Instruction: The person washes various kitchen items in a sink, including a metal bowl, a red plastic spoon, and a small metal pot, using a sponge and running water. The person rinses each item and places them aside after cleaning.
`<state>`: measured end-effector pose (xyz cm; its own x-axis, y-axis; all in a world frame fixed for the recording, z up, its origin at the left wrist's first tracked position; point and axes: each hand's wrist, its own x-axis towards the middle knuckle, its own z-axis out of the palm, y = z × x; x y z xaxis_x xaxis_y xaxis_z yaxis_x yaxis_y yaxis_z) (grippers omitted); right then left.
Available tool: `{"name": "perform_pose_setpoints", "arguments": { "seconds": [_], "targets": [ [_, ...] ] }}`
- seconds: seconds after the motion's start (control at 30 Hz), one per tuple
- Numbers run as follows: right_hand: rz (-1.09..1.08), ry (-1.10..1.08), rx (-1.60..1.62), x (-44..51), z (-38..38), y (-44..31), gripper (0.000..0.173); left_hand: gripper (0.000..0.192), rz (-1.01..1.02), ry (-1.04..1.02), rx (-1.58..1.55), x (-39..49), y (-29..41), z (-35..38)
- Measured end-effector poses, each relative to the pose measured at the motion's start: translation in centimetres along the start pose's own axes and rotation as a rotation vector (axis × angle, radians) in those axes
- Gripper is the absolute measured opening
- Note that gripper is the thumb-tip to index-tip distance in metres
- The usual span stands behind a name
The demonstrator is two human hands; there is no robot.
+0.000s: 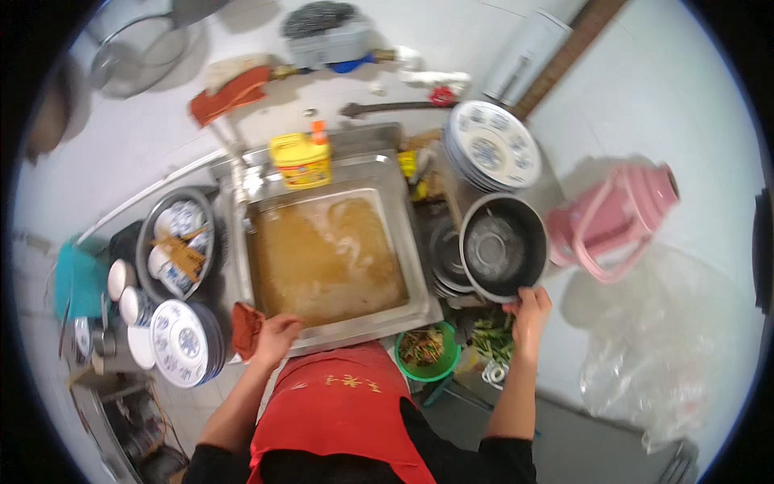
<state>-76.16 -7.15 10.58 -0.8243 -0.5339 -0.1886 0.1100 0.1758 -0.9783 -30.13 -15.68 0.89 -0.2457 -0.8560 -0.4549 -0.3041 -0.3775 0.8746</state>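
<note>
My right hand (pixel 529 314) grips the near rim of a dark metal bowl (pixel 500 251), whose inside looks wet, at the sink's right. My left hand (pixel 277 340) is at the sink's near left corner, beside a reddish-brown cloth (pixel 247 330) that lies against its fingers; whether they pinch the cloth is not plain. Between my hands, the stainless steel sink (pixel 428 299) holds brownish, cloudy water (pixel 326 260). Blue-patterned plates (pixel 493 145) are stacked behind the bowl. Another stack of patterned plates (pixel 186 343) stands left of the cloth.
Left of the sink, a metal basin (pixel 145 257) holds patterned bowls and wooden pieces. A yellow detergent jug (pixel 301 162) stands on the back ledge. At right are a pink thermos jug (pixel 611 212) and a clear plastic bag (pixel 647 345). A green basin (pixel 456 351) with food scraps sits below, near my apron.
</note>
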Motion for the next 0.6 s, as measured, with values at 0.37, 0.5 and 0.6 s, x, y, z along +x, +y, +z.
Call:
{"name": "perform_pose_setpoints", "arguments": {
  "seconds": [0.37,0.5,0.6],
  "targets": [
    [0.123,-0.61,-0.27,-13.6,16.7,6.2,0.01,0.015,0.092,0.082,-0.298,4.7,1.5,-0.3],
    [-0.497,-0.695,-0.779,-13.0,21.4,4.8,0.022,0.01,-0.104,0.117,-0.528,5.5,-3.0,-4.0],
    [-0.852,-0.668,-0.763,-10.1,29.4,-0.5,0.024,0.012,-0.201,0.188,-0.629,5.1,-5.8,-5.5]
  ]
}}
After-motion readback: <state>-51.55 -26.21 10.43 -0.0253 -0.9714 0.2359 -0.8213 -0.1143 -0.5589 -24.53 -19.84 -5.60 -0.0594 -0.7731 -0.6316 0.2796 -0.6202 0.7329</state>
